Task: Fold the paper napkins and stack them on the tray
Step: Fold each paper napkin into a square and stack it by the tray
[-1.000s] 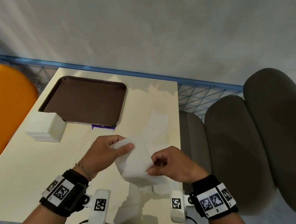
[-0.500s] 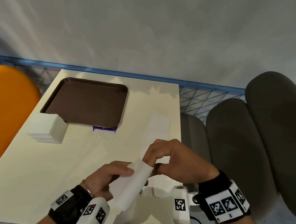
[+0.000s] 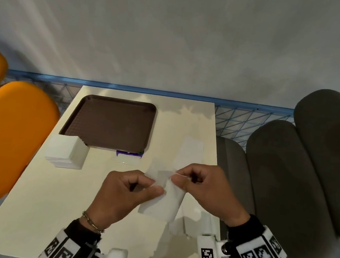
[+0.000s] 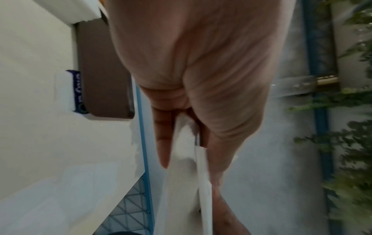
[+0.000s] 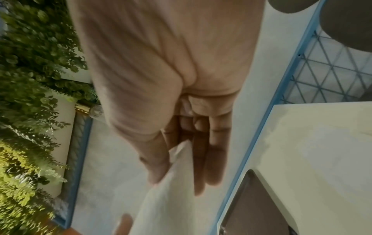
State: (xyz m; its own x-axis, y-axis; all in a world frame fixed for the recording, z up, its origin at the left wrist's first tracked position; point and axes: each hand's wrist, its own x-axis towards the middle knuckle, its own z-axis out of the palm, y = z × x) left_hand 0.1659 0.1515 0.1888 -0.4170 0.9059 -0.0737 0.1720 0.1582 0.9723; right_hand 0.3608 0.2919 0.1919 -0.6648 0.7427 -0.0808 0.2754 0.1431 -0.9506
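Currently my left hand [image 3: 124, 193] and right hand [image 3: 199, 185] both pinch the white folded paper napkin [image 3: 163, 201] between them, above the cream table [image 3: 55, 190].

Café or canteen seating area: small cream table [image 3: 40, 195], brown serving tray [image 3: 111, 121], orange chair [image 3: 8, 140] (grey chair [image 3: 296, 182] opposite), napkin stack [image 3: 65, 154]

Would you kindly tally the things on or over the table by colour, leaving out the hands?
White: 3, the held napkin, the napkin stack and the flat napkin.
Brown: 1, the tray.
Purple and white: 1, the packet.
Total: 5.
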